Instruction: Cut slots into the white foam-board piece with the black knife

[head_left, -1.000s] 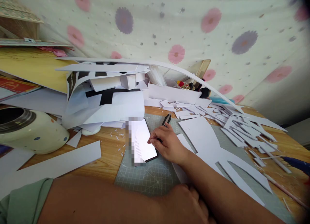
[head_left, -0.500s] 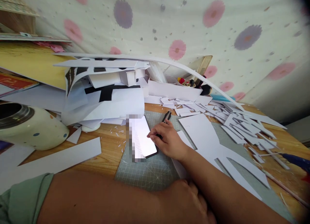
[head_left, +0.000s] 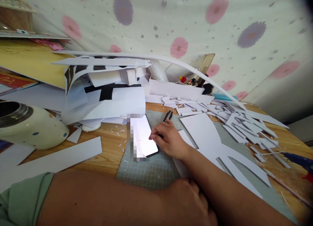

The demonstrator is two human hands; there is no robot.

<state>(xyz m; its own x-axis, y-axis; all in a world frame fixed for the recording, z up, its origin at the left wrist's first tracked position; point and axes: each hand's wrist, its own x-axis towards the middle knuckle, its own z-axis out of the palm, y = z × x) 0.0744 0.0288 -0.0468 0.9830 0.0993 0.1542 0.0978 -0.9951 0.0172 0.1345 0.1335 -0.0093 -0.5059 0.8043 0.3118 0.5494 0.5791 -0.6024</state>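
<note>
A lit phone (head_left: 144, 134) lies on the grey-green cutting mat (head_left: 156, 170), part of its screen blurred out. My right hand (head_left: 168, 138) is at the phone's right edge, fingers curled together, a fingertip over the screen; nothing shows in them. Just behind that hand a black cutter (head_left: 168, 116) lies on the mat, partly hidden. My left hand (head_left: 188, 200) rests in front, under my right forearm, with its fingers curled; whatever is inside them is hidden. Cut white board pieces (head_left: 202, 129) lie right of my right hand.
A dotted cream flask (head_left: 34, 128) lies at the left by a white strip (head_left: 73, 156). Paper sheets and white boxes (head_left: 105, 79) are stacked behind. Many white scraps (head_left: 239, 121) cover the back right, near a blue tool (head_left: 297, 160). A flowered curtain (head_left: 151, 23) hangs behind.
The view has shifted very slightly. Both hands stay in nearly the same place, and the text on the phone's screen looks a little different.
</note>
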